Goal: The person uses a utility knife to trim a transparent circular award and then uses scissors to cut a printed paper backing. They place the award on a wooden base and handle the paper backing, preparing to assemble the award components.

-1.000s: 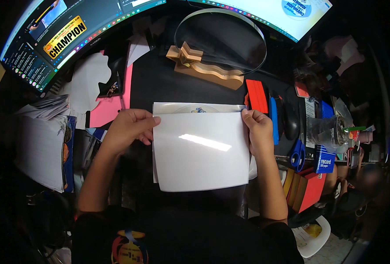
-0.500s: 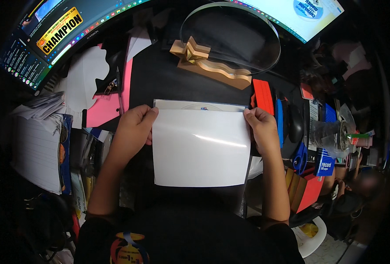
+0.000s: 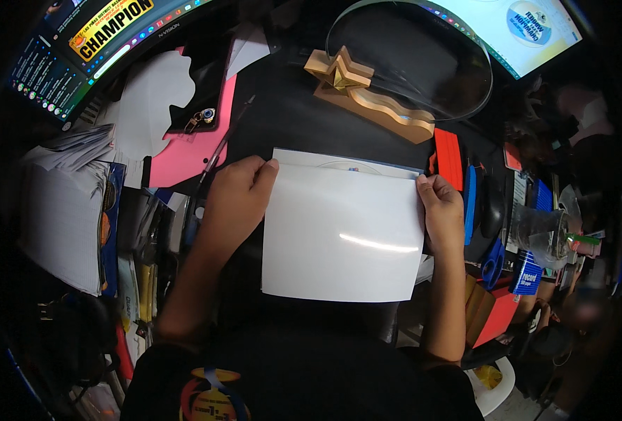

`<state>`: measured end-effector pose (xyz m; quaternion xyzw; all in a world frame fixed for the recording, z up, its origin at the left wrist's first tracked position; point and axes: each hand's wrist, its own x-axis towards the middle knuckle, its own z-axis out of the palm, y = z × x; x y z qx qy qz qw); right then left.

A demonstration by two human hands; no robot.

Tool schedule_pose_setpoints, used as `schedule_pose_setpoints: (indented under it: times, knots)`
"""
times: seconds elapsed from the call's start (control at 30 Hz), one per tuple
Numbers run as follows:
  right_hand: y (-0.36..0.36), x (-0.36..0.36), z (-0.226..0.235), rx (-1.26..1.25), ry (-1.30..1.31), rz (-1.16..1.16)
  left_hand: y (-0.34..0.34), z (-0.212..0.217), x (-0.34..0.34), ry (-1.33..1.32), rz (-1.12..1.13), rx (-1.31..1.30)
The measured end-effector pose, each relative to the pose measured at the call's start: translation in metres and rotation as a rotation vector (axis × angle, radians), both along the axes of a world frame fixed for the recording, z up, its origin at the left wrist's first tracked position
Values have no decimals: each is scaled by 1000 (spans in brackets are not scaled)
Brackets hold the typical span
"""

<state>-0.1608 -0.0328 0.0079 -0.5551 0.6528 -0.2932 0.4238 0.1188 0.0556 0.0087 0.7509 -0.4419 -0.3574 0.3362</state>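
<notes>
A glossy white sheet (image 3: 342, 231) is held up in front of me by its two upper corners. Behind its top edge shows a second white sheet (image 3: 311, 160) with part of a printed circle and a small coloured mark. My left hand (image 3: 239, 200) pinches the upper left corner, thumb on top. On the upper right corner my right hand (image 3: 443, 210) closes in the same way. Beyond the sheets, on the black desk, lies a trophy (image 3: 374, 102) with a tan star-and-wave base and a clear round plate. The fingers behind the sheets are hidden.
Two lit screens (image 3: 115, 42) stand at the far side. Left are a pink folder (image 3: 185, 158) with a phone, a pen (image 3: 220, 144) and a paper stack (image 3: 62, 221). Right are a red strip (image 3: 448, 160), a black mouse (image 3: 492, 207), blue scissors (image 3: 492, 263) and a plastic cup (image 3: 546, 228).
The view has shifted, so the desk things appear further right. Both hands still grip the sheets, which now tilt slightly clockwise, with the light streak lower on the surface.
</notes>
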Motion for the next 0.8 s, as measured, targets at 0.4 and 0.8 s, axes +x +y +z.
schedule_pose_setpoints:
  times: [0.4, 0.8]
  knots:
    - [0, 0, 1, -5, -15, 21, -3, -1, -2, 7, 33, -4]
    - [-2, 0, -2, 30, -64, -19, -4, 1, -2, 58, 53, 30]
